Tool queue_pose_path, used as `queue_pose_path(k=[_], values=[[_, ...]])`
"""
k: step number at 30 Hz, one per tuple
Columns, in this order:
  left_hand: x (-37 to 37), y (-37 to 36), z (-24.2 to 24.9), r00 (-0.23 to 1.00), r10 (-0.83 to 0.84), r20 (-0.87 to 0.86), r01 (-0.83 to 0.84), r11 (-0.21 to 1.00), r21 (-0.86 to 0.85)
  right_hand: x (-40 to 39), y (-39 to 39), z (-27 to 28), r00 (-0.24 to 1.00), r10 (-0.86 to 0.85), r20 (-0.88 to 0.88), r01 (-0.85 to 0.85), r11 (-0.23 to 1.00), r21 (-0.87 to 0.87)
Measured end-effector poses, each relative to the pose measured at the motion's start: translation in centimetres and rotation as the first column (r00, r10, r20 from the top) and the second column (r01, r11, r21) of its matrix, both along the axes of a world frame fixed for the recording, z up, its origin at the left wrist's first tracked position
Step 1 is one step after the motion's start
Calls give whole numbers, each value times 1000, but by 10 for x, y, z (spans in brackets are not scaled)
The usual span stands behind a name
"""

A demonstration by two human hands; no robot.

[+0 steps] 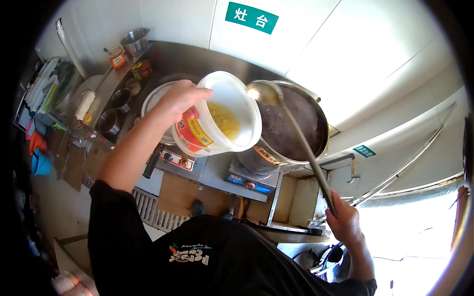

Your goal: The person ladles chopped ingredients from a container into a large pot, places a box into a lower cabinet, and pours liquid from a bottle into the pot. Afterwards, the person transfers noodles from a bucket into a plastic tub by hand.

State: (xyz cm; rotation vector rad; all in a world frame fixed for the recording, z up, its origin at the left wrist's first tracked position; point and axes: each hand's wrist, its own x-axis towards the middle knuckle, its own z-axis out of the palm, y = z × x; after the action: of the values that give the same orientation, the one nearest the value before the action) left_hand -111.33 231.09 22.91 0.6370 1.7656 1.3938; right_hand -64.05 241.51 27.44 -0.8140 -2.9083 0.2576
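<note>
Colours at the stove
White plastic tub (227, 116) with red-and-yellow label holds yellow contents; silver steel pot (291, 126) holds dark liquid; green wall sign (252, 18).

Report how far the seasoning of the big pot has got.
Done: large steel pot holds dark liquid. In hand: left hand tilts white plastic tub of yellow granules toward long metal ladle, held by right hand. Left: ladle bowl looks empty; nothing scooped yet.

A steel stove counter (217, 170) is carrying a large wok (291, 130) of dark liquid on its burner, with a second pan (154, 98) sitting beside it; along the back ledge (106, 91), metal bowls (109, 122), a steel pot (135, 41) and a jar (117, 57) are standing in a row.
</note>
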Motion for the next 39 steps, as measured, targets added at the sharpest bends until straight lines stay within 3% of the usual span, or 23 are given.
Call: queue_pose_path(k=[4, 6, 9, 11, 12, 13, 14, 15, 17, 18, 19, 21, 23, 25, 31, 34, 39], values=[[5, 0, 3, 1000, 7, -23, -7, 1000, -15, -57, 5, -4, 985, 117, 124, -126, 990, 62], [3, -1, 3, 999, 21, -28, -22, 999, -33, -80, 18, -15, 940, 240, 241, -288, 939, 188], [5, -2, -1, 998, 40, -38, -39, 999, 15, -101, 24, -15, 902, 244, 356, -328, 923, 199], [7, -1, -4, 994, 83, -64, -83, 997, 8, -110, 29, -7, 909, 286, 302, -335, 934, 126], [6, 0, -6, 994, 87, -63, -86, 996, 17, -118, 33, 2, 918, 305, 254, -257, 944, -205], [5, 1, -7, 994, 88, -63, -86, 996, 28, -128, 36, 14, 931, 303, 205, -161, 841, -516], [5, 1, -4, 994, 92, -54, -91, 996, 20, -144, 30, 41, 931, 108, 348, 208, 624, -753], [5, 0, -3, 994, 93, -56, -92, 996, 21, -146, 36, 41, 932, 109, 346, 207, 625, -753], [4, 0, 0, 996, 49, -68, -51, 998, -23, -147, 47, 38, 950, 65, 304, 279, 254, -926], [3, 0, 0, 996, 49, -70, -51, 998, -21, -144, 44, 39, 959, 28, 283, 274, 177, -945], [2, 0, -2, 996, 57, -70, -59, 998, -27, -140, 41, 40, 959, 29, 282, 272, 178, -946], [2, 0, -4, 996, 68, -66, -70, 997, -36, -129, 33, 43, 975, -72, 211, 211, -9, -978], [3, 0, 1, 995, 55, -82, -60, 996, -60, -118, 27, 46, 974, -84, 209, 206, -42, -978], [1, 0, 0, 996, 53, -73, -58, 995, -78, -109, 20, 50, 963, -198, 185, 142, -210, -967], [-1, 2, -5, 996, 65, -67, -69, 996, -60, -79, 11, 59, 935, -309, 171, 72, -308, -949], [0, 3, -1, 997, 64, -47, -66, 996, -55, -59, 9, 60, 913, -401, 78, -81, -365, -927], [-2, 1, 0, 999, 39, -7, -39, 997, -69, -29, 9, 61, 857, -514, 37, -144, -308, -940]])
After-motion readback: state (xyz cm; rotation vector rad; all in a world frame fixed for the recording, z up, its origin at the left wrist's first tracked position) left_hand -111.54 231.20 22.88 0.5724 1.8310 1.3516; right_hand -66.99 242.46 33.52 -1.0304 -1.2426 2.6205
